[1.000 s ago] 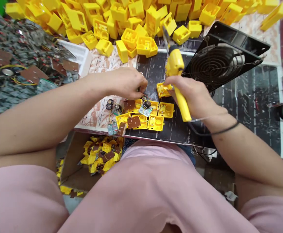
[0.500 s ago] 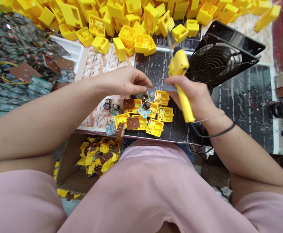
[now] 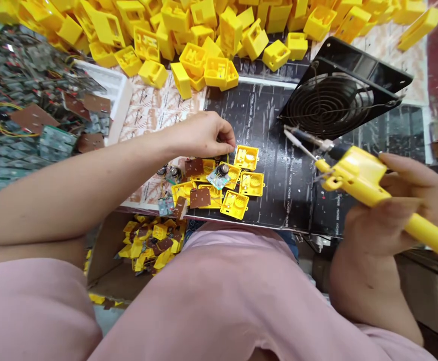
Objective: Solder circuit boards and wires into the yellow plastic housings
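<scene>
My right hand (image 3: 403, 200) is wrapped round a yellow soldering gun (image 3: 361, 175), its metal tip and feed tube pointing up and left near the fan. Over the small yellow half-cases my left hand (image 3: 213, 135) is closed in a pinch; what lies between its fingertips is too small to make out. Right beside those fingertips lies an open yellow case (image 3: 247, 157). Several more such cases, one of them a yellow case (image 3: 234, 204) near the table edge, lie below. Among them sit a circuit board with a black round part (image 3: 219, 176) and a brown board (image 3: 199, 197).
A black fan (image 3: 327, 100) stands tilted at the back right. Many yellow housings (image 3: 192, 55) are heaped along the back. Circuit boards (image 3: 53, 140) pile up at the left beside a white foam tray (image 3: 119, 95). Below the table edge, a cardboard box (image 3: 109, 255) holds yellow parts.
My right hand has swung the soldering gun away from the cases, right and toward me; its tip now points left instead of up. My left hand stays above the cases, its fingertips slightly lower.
</scene>
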{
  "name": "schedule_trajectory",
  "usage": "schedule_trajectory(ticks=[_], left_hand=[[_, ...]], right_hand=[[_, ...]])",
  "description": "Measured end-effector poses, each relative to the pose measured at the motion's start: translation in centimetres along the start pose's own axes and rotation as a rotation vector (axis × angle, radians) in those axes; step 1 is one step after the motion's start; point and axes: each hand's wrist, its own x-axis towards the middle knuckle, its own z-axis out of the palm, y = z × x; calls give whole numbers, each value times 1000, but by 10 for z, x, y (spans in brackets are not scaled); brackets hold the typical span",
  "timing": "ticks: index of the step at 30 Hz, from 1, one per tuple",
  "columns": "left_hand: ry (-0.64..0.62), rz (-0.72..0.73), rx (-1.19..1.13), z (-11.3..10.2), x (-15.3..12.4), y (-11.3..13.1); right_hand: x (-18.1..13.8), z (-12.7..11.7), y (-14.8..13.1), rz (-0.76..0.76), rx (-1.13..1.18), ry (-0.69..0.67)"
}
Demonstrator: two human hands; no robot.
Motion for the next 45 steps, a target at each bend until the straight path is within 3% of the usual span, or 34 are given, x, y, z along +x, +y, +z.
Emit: schedule_trajectory(ticks=[2,4,6,9,12,16,26,34,40,45], left_hand=[[-21,-24,29,-2,-1,7],[-61,-77,65,-5,-1,15],[-93,-139,97,-6,-1,22],[-77,-190,131,-4,1,30],[-55,-184,151,0,4,33],[-66,-153,187,4,6,34],[-102,-177,283,1,7,49],[-114,-201,309,0,9,52],[-87,-129,269,2,8,37],[-14,-52,116,1,0,18]], right_hand=[[-2,6,15,40,79,148],[-1,10,24,59,138,197],[-1,9,22,61,127,112],[-4,7,6,63,59,-128],[-8,9,-8,-58,4,-267],[-8,20,-14,-271,8,-377],[12,27,-21,-468,-53,-493],[13,16,-19,-349,-64,-469],[7,18,-13,-336,-4,-415],[-6,8,-5,-174,-65,-381]])
